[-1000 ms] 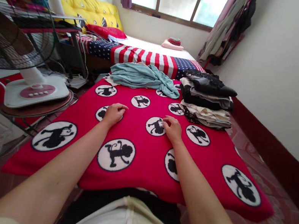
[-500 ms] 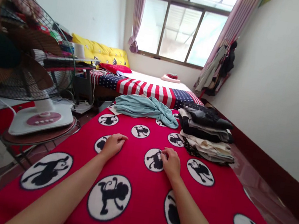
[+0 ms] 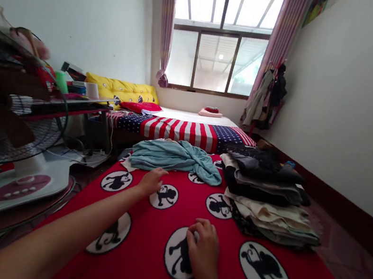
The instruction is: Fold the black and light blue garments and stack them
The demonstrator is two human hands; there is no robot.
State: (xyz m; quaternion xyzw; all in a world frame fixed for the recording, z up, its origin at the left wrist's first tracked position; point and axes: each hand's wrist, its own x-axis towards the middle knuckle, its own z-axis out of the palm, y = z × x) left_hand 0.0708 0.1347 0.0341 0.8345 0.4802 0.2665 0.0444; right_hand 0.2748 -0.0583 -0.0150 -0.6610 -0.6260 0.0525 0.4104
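My left hand [image 3: 150, 182] reaches forward over the red cloth with monkey prints [image 3: 135, 265], just short of a teal garment [image 3: 176, 158]. Its fingers are stretched out and nothing is in them. That garment lies loosely bunched at the far end of the red cloth, with a bit of pale fabric beside its left end. Nearer to me, my right hand [image 3: 204, 248] is over a white circle with a dark monkey. Its fingers are slightly bent, the thumb is apart, and it holds nothing. Whether either palm touches the cloth I cannot tell.
A stack of folded clothes [image 3: 266, 197] stands on the right side of the red cloth. At the left, an electric fan [image 3: 25, 181] rests on a round stool beside a cluttered desk. Beyond lies a bed with a striped, starred cover [image 3: 180, 132] under the window.
The view has tilted up and moved forward. My left hand has gone forward toward the teal garment. My right hand stays over the same monkey print.
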